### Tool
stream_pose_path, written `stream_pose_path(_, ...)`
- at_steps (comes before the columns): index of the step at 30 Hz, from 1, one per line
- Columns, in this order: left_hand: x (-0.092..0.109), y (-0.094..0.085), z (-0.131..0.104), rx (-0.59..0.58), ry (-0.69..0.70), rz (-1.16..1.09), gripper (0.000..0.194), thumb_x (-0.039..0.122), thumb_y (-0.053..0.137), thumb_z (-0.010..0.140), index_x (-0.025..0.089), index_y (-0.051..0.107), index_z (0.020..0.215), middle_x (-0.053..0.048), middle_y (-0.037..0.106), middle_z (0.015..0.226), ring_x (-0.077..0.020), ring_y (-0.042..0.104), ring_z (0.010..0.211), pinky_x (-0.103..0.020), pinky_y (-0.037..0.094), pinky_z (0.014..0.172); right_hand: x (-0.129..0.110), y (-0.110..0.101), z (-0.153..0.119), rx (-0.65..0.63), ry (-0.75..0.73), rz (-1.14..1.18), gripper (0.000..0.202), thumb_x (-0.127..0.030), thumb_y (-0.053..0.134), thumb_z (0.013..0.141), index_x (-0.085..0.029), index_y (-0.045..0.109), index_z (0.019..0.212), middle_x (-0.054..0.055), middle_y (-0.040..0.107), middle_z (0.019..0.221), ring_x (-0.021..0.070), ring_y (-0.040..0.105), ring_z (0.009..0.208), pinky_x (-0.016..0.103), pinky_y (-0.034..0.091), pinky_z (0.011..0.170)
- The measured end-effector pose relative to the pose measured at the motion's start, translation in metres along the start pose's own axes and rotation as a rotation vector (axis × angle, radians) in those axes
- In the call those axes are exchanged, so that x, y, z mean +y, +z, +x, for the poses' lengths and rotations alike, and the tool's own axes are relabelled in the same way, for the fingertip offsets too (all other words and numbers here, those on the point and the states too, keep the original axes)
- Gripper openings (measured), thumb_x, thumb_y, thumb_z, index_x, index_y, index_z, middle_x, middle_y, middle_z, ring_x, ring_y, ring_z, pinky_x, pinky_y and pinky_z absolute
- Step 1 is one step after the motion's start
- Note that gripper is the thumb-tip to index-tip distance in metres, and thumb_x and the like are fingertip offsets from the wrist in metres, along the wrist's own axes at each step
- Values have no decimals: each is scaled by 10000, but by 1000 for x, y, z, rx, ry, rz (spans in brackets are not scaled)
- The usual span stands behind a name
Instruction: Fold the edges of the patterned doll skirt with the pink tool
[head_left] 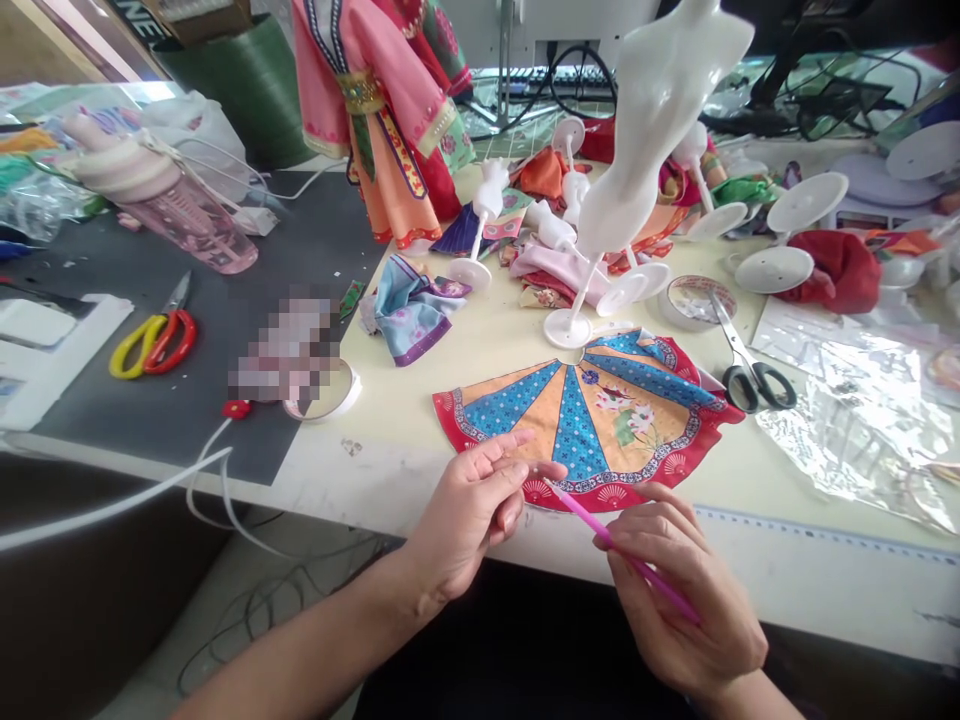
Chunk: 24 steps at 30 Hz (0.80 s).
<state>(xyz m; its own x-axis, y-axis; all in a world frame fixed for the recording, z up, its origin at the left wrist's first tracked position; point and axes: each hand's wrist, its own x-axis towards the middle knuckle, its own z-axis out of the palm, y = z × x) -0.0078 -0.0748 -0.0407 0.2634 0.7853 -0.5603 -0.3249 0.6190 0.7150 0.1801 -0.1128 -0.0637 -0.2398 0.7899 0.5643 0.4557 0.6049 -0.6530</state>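
Held like a pencil in my right hand [679, 580] is a slim pink pen-like stick [585, 512], its pale tip reaching the fingertips of my left hand [487, 490]. Those left fingers are pinched together with one finger stretched toward the tip; whatever lies in the pinch is too small to name. Just beyond both hands, a small doll-sized skirt [517, 405] lies fanned out on the table, with blue and orange panels, a red patterned hem and a flower motif. Its narrow waist edge lies by the round foot of a white mannequin [630, 150].
Black-handled scissors [750, 370] lean on a tape roll [694, 300] at the right, near crinkled clear plastic [862, 440]. Yellow-and-red scissors [157, 335] and a pink bottle [180, 210] are at the left. Small mannequins, doll clothes and a dressed figure [375, 130] crowd the back.
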Motion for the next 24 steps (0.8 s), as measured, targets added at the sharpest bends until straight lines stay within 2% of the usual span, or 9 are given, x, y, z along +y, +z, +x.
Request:
stream_pose_path(10, -1, 0, 0, -21, -10, -18, 375, 237, 562, 847, 136, 514, 1205, -119, 676, 990, 11, 315, 403, -156, 201, 383, -1, 6, 5, 0, -24, -32, 334, -1, 550, 726, -209, 546, 987, -12, 645, 695, 138, 611, 612, 447, 496, 797)
stream_pose_path(24, -3, -2, 2, -58, 19, 13, 219, 232, 550, 866, 122, 579, 1053, -119, 671, 1050, 24, 326, 391, -130, 215, 358, 1, 5, 3, 8, -15, -33, 343, 15, 564, 714, -188, 547, 989, 1, 642, 721, 136, 604, 633, 453, 480, 815)
